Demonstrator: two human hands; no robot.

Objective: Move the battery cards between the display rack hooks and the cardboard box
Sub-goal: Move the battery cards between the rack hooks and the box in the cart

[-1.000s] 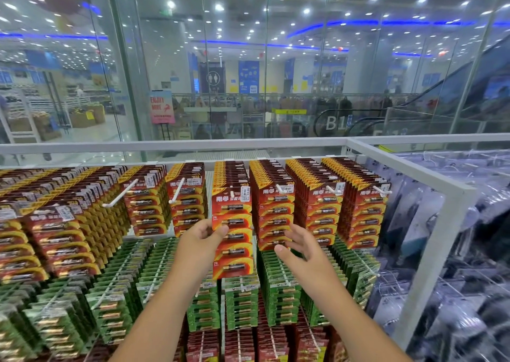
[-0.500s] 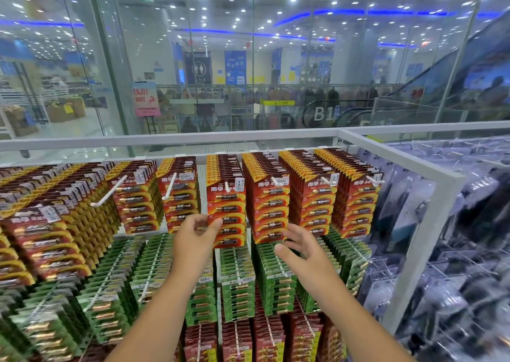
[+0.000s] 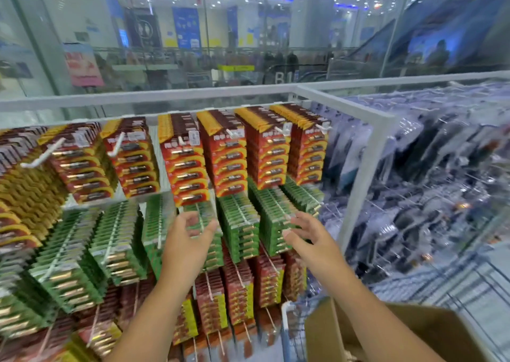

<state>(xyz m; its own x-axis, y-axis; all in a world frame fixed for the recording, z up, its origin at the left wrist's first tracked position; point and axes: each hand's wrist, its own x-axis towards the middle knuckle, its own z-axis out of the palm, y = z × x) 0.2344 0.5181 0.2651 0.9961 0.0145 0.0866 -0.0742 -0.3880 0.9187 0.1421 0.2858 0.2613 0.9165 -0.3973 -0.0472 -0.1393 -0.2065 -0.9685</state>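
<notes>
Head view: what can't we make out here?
- Cardboard box: cut off by the bottom edge; contents unseen.
- Left hand: motion blur; contact with the green battery cards unclear.
- Red battery cards: print blurred.
- Right hand: fingertips smeared.

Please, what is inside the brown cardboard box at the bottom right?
Only the inner brown walls of the brown cardboard box show. The right hand and its forearm cross in front, and the box floor lies below the picture edge, so its contents cannot be seen.
</notes>
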